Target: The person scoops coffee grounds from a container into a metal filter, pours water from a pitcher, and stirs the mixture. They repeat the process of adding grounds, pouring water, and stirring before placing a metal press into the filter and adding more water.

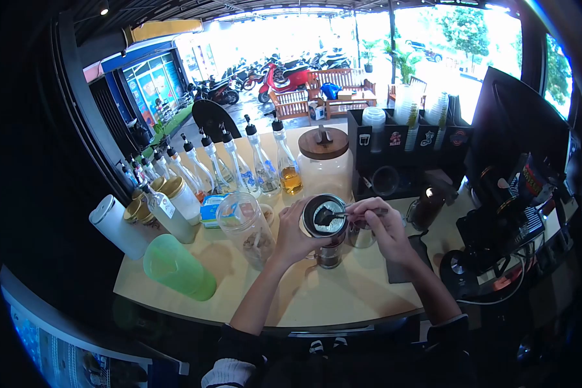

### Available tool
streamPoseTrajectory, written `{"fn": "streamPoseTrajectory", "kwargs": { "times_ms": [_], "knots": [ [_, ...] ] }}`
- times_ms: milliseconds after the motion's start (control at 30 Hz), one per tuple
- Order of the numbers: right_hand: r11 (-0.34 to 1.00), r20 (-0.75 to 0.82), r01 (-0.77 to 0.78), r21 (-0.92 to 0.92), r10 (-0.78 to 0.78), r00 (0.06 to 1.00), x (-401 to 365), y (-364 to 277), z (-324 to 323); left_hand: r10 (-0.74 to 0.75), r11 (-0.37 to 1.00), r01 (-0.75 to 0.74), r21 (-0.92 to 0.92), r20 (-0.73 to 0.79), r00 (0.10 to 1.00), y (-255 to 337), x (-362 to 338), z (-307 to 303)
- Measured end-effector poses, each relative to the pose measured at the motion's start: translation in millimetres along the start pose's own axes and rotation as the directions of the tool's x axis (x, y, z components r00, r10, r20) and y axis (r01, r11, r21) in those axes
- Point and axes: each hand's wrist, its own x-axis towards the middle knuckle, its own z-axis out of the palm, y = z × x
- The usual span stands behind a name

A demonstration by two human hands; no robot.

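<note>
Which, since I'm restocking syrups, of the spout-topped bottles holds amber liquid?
The rightmost bottle in the row, beside the wooden-lidded jar: amber liquid fills its bottom, while the others look clear.

The person wore a dark top whose sleeves ended near the elbows. The left sleeve (239, 341) was black, with white ribbed cloth (229, 374) beneath it. The right sleeve (447, 326) had a thin pale edge. The left hand (291, 236) and right hand (385, 226) were bare.

Head-worn camera, facing forward and down, close over the counter (343, 294)
</note>
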Motion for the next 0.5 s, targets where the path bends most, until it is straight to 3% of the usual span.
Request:
{"fn": "streamPoseTrajectory", "kwargs": {
  "times_ms": [133, 400, 500],
  "knots": [
    [0.995, 0.08, -0.082, 0.061, 0.077, 0.994, 6.2, -5.8, -1.4, 0.054, 0.999, -0.054, -0.001, 0.079, 0.995, -5.2, 1.6, -6.9],
    [0.993, 0.138, -0.09, -0.075, 0.1, 0.985, 18.9, -10.8, -8.2, 0.131, 0.99, -0.137, 0.039, 0.139, 0.982, -3.5, 4.3, -14.8],
    [0.997, 0.012, -0.073, -0.006, 0.073, 0.997, 24.8, -12.3, -4.0, 0.132, 0.991, -0.135, 0.016, 0.127, 0.983, -4.0, 4.2, -13.9]
  ]
}}
